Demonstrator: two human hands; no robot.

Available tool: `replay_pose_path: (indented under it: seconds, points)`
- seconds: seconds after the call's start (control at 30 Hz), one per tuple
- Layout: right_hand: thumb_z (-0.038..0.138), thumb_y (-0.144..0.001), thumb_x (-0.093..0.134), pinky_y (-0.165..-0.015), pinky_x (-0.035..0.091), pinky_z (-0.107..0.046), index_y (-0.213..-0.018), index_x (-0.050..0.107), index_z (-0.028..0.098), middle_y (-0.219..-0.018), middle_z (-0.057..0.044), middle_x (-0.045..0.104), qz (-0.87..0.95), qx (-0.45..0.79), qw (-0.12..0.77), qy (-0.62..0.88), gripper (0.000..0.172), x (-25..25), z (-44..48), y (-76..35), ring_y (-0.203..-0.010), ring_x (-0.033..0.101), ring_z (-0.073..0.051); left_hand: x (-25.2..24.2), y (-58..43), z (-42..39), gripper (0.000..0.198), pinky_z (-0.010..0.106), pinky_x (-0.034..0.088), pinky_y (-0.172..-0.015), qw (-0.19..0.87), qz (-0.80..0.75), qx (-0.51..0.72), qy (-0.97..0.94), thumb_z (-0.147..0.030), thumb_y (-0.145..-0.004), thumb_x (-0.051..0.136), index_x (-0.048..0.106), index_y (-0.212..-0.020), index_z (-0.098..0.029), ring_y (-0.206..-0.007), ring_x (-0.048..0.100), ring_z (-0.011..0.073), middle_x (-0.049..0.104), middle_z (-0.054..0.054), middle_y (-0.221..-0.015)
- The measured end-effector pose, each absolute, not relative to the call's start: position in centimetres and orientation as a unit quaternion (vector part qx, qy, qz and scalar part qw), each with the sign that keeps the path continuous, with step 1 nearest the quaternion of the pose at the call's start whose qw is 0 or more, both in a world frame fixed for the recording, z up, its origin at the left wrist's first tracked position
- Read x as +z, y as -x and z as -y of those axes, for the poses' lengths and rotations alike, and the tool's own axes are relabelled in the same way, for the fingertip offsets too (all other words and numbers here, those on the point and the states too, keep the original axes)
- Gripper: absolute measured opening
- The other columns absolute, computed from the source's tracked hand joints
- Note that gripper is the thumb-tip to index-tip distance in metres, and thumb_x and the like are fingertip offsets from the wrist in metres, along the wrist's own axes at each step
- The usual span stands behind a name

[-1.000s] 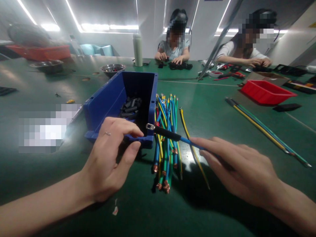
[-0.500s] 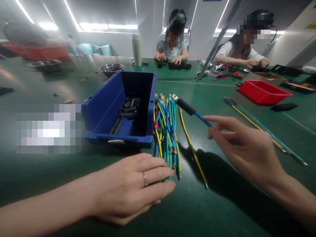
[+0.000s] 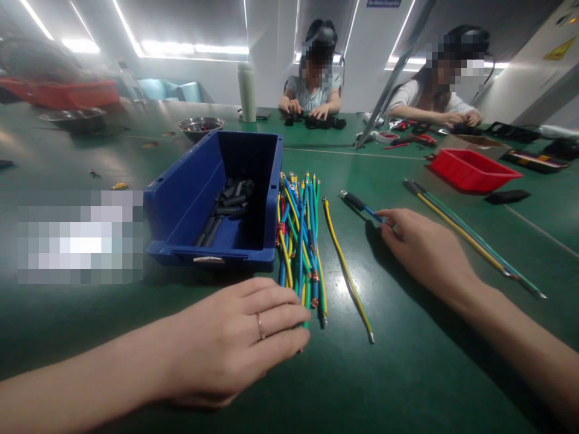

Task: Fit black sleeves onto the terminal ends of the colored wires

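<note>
Green worktop [image 3: 344,386]: right hand [image 3: 423,250], pinching the sleeved blue cable [image 3: 357,203], has lowered it right of the yellow-green wire [image 3: 346,268]; left hand [image 3: 239,337] still overlies the cable bundle [image 3: 301,229], grip hidden.

Pale bottle [image 3: 246,93] (metal bowl [image 3: 190,133] nearby)

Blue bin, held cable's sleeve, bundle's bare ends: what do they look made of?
Blue bin: likely plastic, semi-gloss, with thick, evenly coloured walls.
Black sleeve: perhaps rubber or plastic, dull and dark.
Bare ends: apparently copper, shiny, given their reddish metallic strands.
</note>
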State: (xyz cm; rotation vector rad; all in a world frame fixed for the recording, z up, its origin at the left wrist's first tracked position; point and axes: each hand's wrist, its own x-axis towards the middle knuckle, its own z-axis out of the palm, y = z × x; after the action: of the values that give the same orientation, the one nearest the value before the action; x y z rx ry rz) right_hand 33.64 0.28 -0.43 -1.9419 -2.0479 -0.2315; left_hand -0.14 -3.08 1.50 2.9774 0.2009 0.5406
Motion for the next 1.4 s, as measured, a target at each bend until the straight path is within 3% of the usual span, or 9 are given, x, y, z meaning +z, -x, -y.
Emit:
replay_pose_path:
  seconds: [0.2,0.33,0.53,0.67,0.87,1.1,1.23,1.4]
  points:
    - [0.040,-0.093,0.042,-0.073,0.047,-0.035,-0.121,0.056,0.018,-0.112,-0.014,0.063,0.718,-0.023,0.109,0.687,0.038,-0.3,-0.9,-35.1,-0.091,0.063,-0.025,1.5,0.2,3.1,0.025,0.037,0.045,-0.100,0.053,-0.067,0.184,-0.979,-0.013,-0.099,0.046,0.065,-0.116,-0.010,-0.113,0.060,0.0242,0.071,0.010,-0.121]
    - [0.046,-0.092,0.045,-0.062,0.042,-0.033,-0.109,0.048,0.021,-0.081,-0.006,0.063,0.721,0.045,0.057,0.690,0.031,1.1,-0.7,-36.3,-0.068,0.059,-0.021,1.6,0.2,3.1,0.026,0.038,0.047,-0.099,0.049,-0.068,0.179,-0.980,-0.013,-0.098,0.047,0.064,-0.118,-0.010,-0.112,0.060,0.0245,0.071,0.010,-0.121]
    - [0.042,-0.085,0.045,-0.057,0.041,-0.031,-0.097,0.042,0.025,-0.068,-0.001,0.060,0.738,0.152,-0.021,0.657,0.021,2.2,0.0,-38.4,-0.058,0.056,-0.018,1.5,0.1,2.9,0.028,0.039,0.048,-0.099,0.061,-0.063,0.170,-0.981,-0.013,-0.095,0.050,0.062,-0.120,-0.010,-0.115,0.058,0.0249,0.070,0.012,-0.122]
    - [0.033,-0.080,0.045,-0.056,0.042,-0.031,-0.092,0.045,0.026,-0.072,-0.002,0.063,0.740,0.182,-0.071,0.644,0.014,2.8,1.0,-38.4,-0.059,0.059,-0.018,1.5,0.1,2.8,0.030,0.039,0.047,-0.100,0.062,-0.064,0.170,-0.981,-0.011,-0.093,0.050,0.061,-0.120,-0.009,-0.115,0.057,0.0250,0.069,0.011,-0.123]
    - [0.027,-0.078,0.047,-0.060,0.043,-0.031,-0.099,0.052,0.026,-0.074,-0.003,0.065,0.731,0.146,-0.101,0.659,0.022,3.5,1.6,-37.1,-0.063,0.063,-0.021,1.5,0.1,2.9,0.029,0.039,0.049,-0.098,0.078,-0.064,0.170,-0.980,-0.011,-0.093,0.050,0.062,-0.119,-0.009,-0.112,0.059,0.0252,0.069,0.012,-0.121]
    - [0.029,-0.087,0.042,-0.067,0.043,-0.035,-0.109,0.055,0.025,-0.099,-0.009,0.068,0.700,0.061,-0.107,0.703,0.026,3.2,1.6,-36.3,-0.083,0.066,-0.026,1.5,-0.1,2.8,0.029,0.038,0.049,-0.101,0.083,-0.074,0.167,-0.980,-0.011,-0.095,0.052,0.062,-0.122,-0.010,-0.115,0.058,0.0241,0.069,0.011,-0.123]
    - [0.026,-0.091,0.040,-0.064,0.041,-0.035,-0.109,0.055,0.022,-0.110,-0.013,0.066,0.685,0.030,-0.124,0.718,0.024,3.4,1.3,-36.1,-0.082,0.065,-0.025,1.4,0.0,2.8,0.030,0.038,0.050,-0.101,0.090,-0.070,0.175,-0.978,-0.011,-0.096,0.050,0.061,-0.124,-0.010,-0.116,0.058,0.0245,0.069,0.012,-0.122]
    - [0.028,-0.097,0.031,-0.059,0.039,-0.035,-0.111,0.055,0.023,-0.108,-0.015,0.065,0.648,-0.004,-0.142,0.749,0.028,3.7,0.8,-36.2,-0.079,0.066,-0.027,1.1,0.2,3.0,0.031,0.038,0.049,-0.104,0.081,-0.078,0.181,-0.977,-0.011,-0.097,0.050,0.060,-0.126,-0.011,-0.119,0.056,0.0245,0.068,0.012,-0.125]
